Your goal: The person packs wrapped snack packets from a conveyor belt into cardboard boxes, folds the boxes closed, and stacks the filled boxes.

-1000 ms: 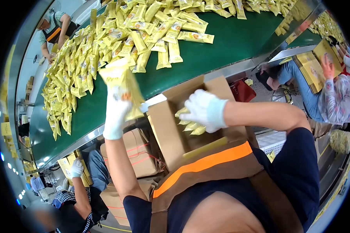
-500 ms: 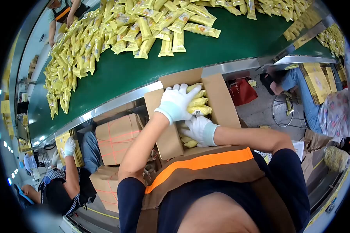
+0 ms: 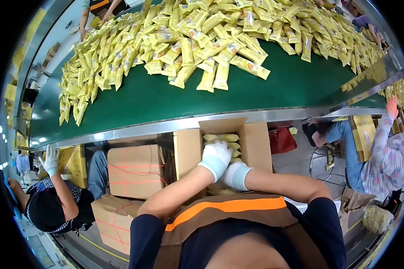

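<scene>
Both my hands are in white gloves with pale blue cuffs, down inside an open cardboard box (image 3: 257, 145). My left hand (image 3: 217, 156) is closed, its fingers bent over long yellow snack packets (image 3: 231, 145) stacked in a row in the box. Lower and to the right, my right hand (image 3: 236, 175) reaches in beside it, its fingers hidden behind the left hand and the packets. More packets show dimly near the box's bottom edge.
A green conveyor belt (image 3: 134, 105) heaped with loose yellow packets (image 3: 197, 40) runs ahead. Red-strapped cartons (image 3: 134, 175) stand at my left. Co-workers sit on both sides; one raises a gloved hand (image 3: 50, 159). A red bag (image 3: 282, 140) lies right of the box.
My left hand has drawn back toward me off the upper packets, its fingers now less spread. My right hand stays close by. The view has tilted, and the left co-worker's hand has lifted off the cartons.
</scene>
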The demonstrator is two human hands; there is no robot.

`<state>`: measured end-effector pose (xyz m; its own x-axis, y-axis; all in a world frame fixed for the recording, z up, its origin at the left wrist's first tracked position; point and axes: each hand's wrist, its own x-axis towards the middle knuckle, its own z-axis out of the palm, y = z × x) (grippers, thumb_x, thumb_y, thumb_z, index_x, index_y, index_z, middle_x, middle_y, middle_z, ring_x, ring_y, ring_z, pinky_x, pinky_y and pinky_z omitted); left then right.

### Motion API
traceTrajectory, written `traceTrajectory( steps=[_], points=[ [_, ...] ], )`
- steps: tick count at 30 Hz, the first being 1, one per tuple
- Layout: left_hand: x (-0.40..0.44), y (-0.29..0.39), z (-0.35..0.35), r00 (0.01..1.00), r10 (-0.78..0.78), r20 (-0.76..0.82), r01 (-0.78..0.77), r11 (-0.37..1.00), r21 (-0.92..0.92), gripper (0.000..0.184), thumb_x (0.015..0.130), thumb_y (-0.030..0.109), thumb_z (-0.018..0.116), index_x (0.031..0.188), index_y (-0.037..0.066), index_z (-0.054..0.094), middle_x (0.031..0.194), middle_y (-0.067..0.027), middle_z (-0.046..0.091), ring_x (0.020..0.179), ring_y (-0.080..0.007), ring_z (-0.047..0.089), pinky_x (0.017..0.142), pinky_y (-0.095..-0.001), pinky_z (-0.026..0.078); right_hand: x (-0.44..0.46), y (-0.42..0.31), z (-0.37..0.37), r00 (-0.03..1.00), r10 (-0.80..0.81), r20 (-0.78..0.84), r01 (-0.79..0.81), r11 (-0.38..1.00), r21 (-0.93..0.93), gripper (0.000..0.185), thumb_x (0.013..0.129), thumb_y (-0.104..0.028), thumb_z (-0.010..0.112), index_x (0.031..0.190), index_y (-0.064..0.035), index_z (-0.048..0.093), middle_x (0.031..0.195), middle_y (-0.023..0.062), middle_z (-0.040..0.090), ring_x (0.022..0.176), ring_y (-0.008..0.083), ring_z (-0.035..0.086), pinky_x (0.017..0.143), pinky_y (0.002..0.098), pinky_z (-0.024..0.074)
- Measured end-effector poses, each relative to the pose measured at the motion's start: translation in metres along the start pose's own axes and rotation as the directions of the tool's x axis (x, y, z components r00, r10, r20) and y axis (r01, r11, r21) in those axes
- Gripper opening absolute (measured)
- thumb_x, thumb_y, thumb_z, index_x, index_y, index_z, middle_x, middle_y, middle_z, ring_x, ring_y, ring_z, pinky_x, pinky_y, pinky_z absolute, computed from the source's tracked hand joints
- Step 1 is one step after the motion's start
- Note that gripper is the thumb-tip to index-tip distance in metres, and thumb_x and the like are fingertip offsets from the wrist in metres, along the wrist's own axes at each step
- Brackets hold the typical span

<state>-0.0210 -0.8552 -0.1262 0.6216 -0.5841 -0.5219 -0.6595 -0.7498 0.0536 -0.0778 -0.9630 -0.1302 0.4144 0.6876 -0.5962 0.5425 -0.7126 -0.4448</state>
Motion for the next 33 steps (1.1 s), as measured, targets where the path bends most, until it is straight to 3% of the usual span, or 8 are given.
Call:
traceTrajectory(
  steps=[4, 5, 9, 11, 13, 22, 26, 33],
  points=[
    [0.017, -0.023, -0.037, 0.91, 0.245, 0.335, -0.168, 0.955, -0.242, 0.032, 0.096, 0.024, 0.05, 0.122, 0.014, 0.065, 0.118, -0.0126, 0.068, 0.107, -0.0247, 0.066, 0.087, -0.035, 0.054, -0.032, 0.024, -0.094, 0.902, -0.427, -0.069, 0.411, 0.796, 0.445, 0.046, 0.084, -0.023, 0.07, 0.127, -0.011, 0.059, 0.106, 0.0141, 0.069, 0.095, 0.0271, 0.066, 0.084, 0.0368, 0.0528],
    [0.015, -0.046, -0.03, 0.879, 0.476, -0.037, -0.442, 0.782, -0.44, 0.038, 0.093, 0.023, 0.057, 0.129, 0.009, 0.061, 0.114, -0.0103, 0.069, 0.105, -0.0219, 0.065, 0.089, -0.0337, 0.052, -0.041, 0.04, -0.127, 0.844, -0.441, -0.303, 0.534, 0.653, 0.537, 0.037, 0.088, -0.023, 0.069, 0.121, -0.0089, 0.063, 0.105, 0.0107, 0.068, 0.094, 0.0216, 0.065, 0.084, 0.0341, 0.0519],
    [0.004, -0.105, -0.137, 0.801, 0.464, -0.377, -0.502, 0.18, -0.846, 0.046, 0.091, 0.016, 0.065, 0.134, 0.003, 0.056, 0.108, -0.01, 0.07, 0.099, -0.0168, 0.063, 0.092, -0.0318, 0.049, -0.026, 0.155, -0.228, 0.446, 0.167, -0.879, 0.367, 0.862, 0.35, 0.035, 0.093, -0.029, 0.061, 0.114, -0.0012, 0.065, 0.111, 0.0101, 0.068, 0.102, 0.0173, 0.063, 0.093, 0.0311, 0.0488],
    [0.042, -0.133, -0.141, 0.66, -0.207, -0.722, -0.459, 0.65, -0.606, 0.038, 0.09, 0.014, 0.064, 0.126, 0.003, 0.061, 0.116, -0.013, 0.067, 0.107, -0.022, 0.063, 0.098, -0.0337, 0.047, 0.001, 0.214, -0.259, 0.544, 0.313, -0.779, -0.116, 0.947, 0.3, 0.069, 0.086, -0.061, 0.056, 0.13, -0.0069, 0.06, 0.127, 0.0182, 0.063, 0.12, 0.0289, 0.059, 0.104, 0.0355, 0.0429],
    [0.112, -0.204, -0.122, 0.306, -0.177, -0.935, -0.105, 0.97, -0.218, 0.049, 0.085, 0.028, 0.068, 0.129, 0.011, 0.058, 0.124, -0.0188, 0.06, 0.115, -0.037, 0.056, 0.098, -0.0442, 0.045, 0.048, 0.245, -0.273, 0.648, 0.281, -0.708, -0.144, 0.958, 0.248, 0.089, 0.079, -0.076, 0.051, 0.145, -0.0165, 0.047, 0.144, 0.0184, 0.049, 0.134, 0.0369, 0.046, 0.11, 0.0389, 0.0367],
    [0.101, -0.235, -0.068, 0.693, -0.255, -0.674, 0.099, 0.96, -0.261, 0.068, 0.071, 0.054, 0.071, 0.125, 0.013, 0.064, 0.139, -0.0232, 0.049, 0.126, -0.0407, 0.048, 0.104, -0.0498, 0.038, 0.029, 0.232, -0.219, 0.743, 0.148, -0.652, -0.216, 0.976, -0.025, 0.067, 0.082, -0.066, 0.058, 0.133, -0.0237, 0.056, 0.132, 0.007, 0.055, 0.123, 0.0317, 0.051, 0.103, 0.0477, 0.0364],
    [0.062, -0.199, -0.067, 0.689, -0.239, -0.685, 0.35, 0.936, 0.025, 0.057, 0.076, 0.046, 0.068, 0.125, 0.017, 0.063, 0.147, -0.0176, 0.042, 0.137, -0.039, 0.036, 0.109, -0.0603, 0.024, -0.002, 0.261, -0.191, 0.495, 0.014, -0.869, -0.566, 0.764, -0.31, 0.053, 0.08, -0.056, 0.065, 0.117, -0.0172, 0.063, 0.122, 0.0042, 0.057, 0.121, 0.0253, 0.05, 0.102, 0.0462, 0.0362],
    [0.086, -0.185, -0.064, 0.618, -0.111, -0.778, 0.279, 0.956, 0.086, 0.06, 0.083, 0.031, 0.069, 0.137, 0.011, 0.05, 0.114, -0.0116, 0.064, 0.121, -0.0299, 0.054, 0.107, -0.0619, 0.028, -0.088, 0.234, -0.185, 0.046, 0.536, -0.843, -0.092, 0.843, 0.53, 0.079, 0.077, -0.06, 0.07, 0.125, 0.0006, 0.056, 0.104, 0.0225, 0.066, 0.1, 0.034, 0.064, 0.088, 0.0379, 0.049]
  ],
)
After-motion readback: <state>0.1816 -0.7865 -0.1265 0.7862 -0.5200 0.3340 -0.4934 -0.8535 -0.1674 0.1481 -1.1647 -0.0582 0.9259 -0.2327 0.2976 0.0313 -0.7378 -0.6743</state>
